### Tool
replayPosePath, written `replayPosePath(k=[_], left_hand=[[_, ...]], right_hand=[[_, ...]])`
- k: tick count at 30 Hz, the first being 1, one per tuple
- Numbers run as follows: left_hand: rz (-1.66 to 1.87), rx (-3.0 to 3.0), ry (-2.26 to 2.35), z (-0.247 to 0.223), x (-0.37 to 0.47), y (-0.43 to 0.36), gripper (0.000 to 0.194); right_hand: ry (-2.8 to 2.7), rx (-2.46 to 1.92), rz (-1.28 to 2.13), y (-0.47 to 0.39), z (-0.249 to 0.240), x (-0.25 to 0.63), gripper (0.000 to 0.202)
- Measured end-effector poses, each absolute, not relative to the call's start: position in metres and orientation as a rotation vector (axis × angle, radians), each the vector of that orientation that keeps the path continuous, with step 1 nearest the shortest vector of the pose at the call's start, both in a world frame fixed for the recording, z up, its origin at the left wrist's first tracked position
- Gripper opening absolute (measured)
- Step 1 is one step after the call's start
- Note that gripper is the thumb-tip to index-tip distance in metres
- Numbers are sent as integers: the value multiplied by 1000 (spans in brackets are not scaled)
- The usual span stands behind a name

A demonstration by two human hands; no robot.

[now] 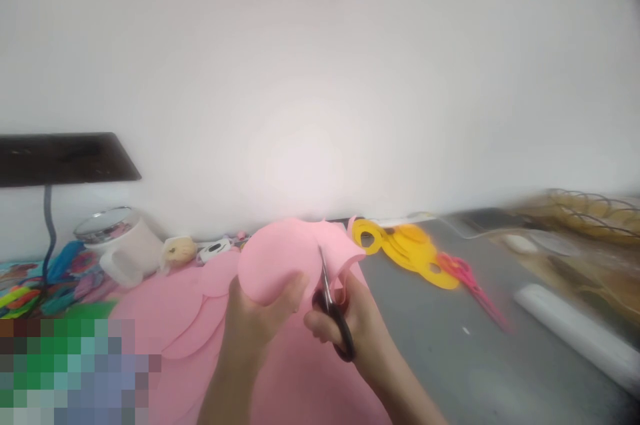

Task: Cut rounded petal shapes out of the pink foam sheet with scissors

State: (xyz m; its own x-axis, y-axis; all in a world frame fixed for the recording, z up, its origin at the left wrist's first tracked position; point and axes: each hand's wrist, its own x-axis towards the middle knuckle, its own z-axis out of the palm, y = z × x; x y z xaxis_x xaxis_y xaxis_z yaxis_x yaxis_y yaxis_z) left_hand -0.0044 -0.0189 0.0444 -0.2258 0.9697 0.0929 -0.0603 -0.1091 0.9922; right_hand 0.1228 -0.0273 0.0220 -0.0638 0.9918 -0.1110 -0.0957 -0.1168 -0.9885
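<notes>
My left hand (265,312) grips a pink foam sheet (277,255) by its lower edge, thumb on the near face. The sheet has a rounded left side and a curling strip at its right. In my right hand (345,318) is a pair of scissors (333,325) with black handles, fingers through the loops. Their blades point up and lie against the sheet, near where the strip curls away. Whether the blades are parted cannot be made out. Below the hands spreads more pink sheet, with several large round pink pieces (165,308) overlapping at the left.
Yellow cut-out pieces (410,252) and pink-handled scissors (473,285) lie on the grey table (425,345). A white roll (575,332) is at the right. A white mug (125,252), small toys and colourful items stand at the left, below a dark screen (65,158).
</notes>
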Motion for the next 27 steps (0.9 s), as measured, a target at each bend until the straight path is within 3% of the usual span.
replayPosePath(k=[9,18,22,23,25,27], left_hand=[[1425,1017,1160,45,-5,-18,33],[1434,888,926,55,-5,-20,21],[1526,859,938,48,-8,-14,15],[1556,842,914,48,-8,-12,16],[1648,808,864,47,-9,-9,22],[1758,782,882,47,-10,-8,23]], right_hand=[[-1191,-1113,1422,-28,21,126,24],[-1304,-1027,1548,-30,34,126,36],[-1248,-951,1584,-30,27,126,25],[-1231,-930,1590,-30,24,127,30],[-1198,-910,1606,-30,20,128,62],[-1190,-925,1629,-30,16,129,78]])
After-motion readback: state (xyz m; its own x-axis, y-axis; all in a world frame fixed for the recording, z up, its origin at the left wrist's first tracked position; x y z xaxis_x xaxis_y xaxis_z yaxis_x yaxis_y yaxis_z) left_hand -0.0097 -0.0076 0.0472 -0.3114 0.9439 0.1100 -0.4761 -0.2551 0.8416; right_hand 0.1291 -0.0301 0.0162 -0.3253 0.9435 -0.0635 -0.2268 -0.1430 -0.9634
